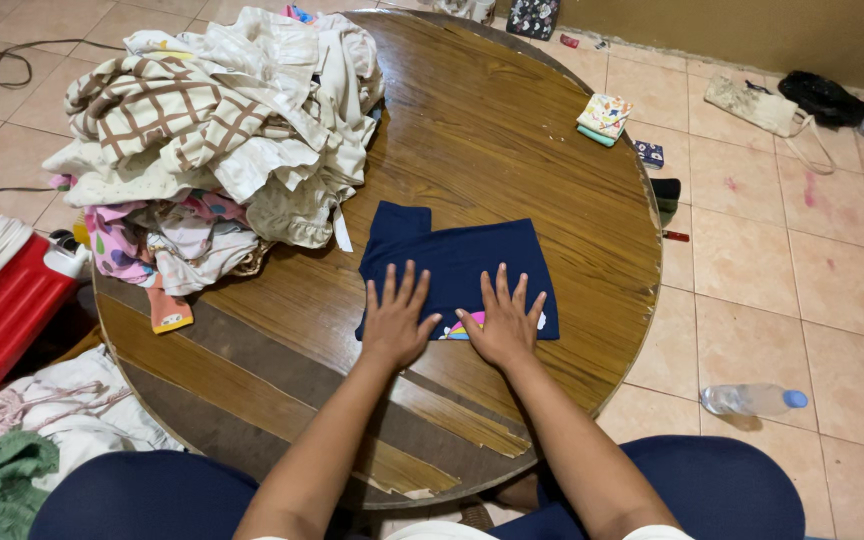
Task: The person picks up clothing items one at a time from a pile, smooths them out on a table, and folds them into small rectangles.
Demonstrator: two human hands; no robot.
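One navy garment [452, 262] is laid on the round wooden table [512, 130], a little below the centre of the frame, and it is already folded into a compact, nearly rectangular shape. Both hands are pressed flat on its lower edge with the fingers spread: the left hand [395, 318] on the lower left part, the right hand [505, 320] on the lower right part, and nothing is gripped by either. A small pink and yellow print can be seen between the two hands, but what it shows cannot be made out. It is judged that the folding of this piece is almost finished, while much is left: a large pile of clothes [222, 130] is heaped at the upper left of the table, unfolded. One small folded cloth [604, 118] is placed at the upper right edge of the table. More laundry [22, 450] at the lower left of the frame is cut off by the border, and the single pieces inside the pile cannot be counted.
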